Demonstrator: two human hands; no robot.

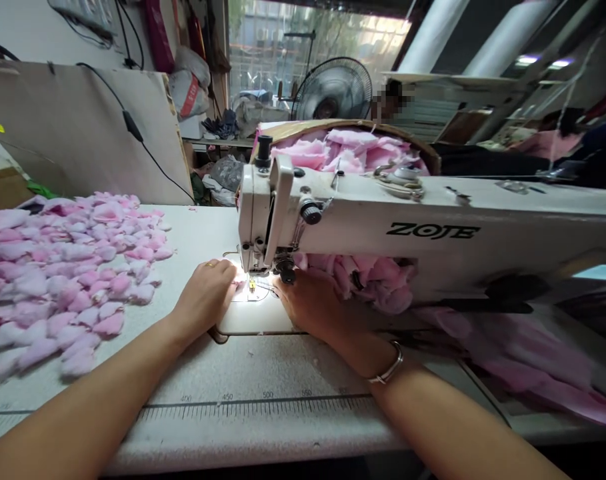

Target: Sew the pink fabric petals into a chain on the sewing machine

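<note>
A white sewing machine (433, 200) marked ZOJE stands on the table, its lamp shining brightly around the presser foot (252, 285). Just left of the foot is my left hand (207, 290), fingers curled together; a hint of pink shows at the fingertips, washed out by the glare. My right hand (310, 299), with a bracelet on its wrist, reaches under the machine head from the right. Its fingers are bent close to the foot, partly behind a black knob, and what they grip is hidden. Behind that hand, pink fabric pieces (383, 283) are bunched under the machine arm.
Small stuffed pink pieces (83, 273) lie heaped on the left of the table (207, 447). More pink fabric (523, 360) trails at the right. Behind the machine are a box of pink fabric (353, 150), a fan (333, 90) and a person, partly seen.
</note>
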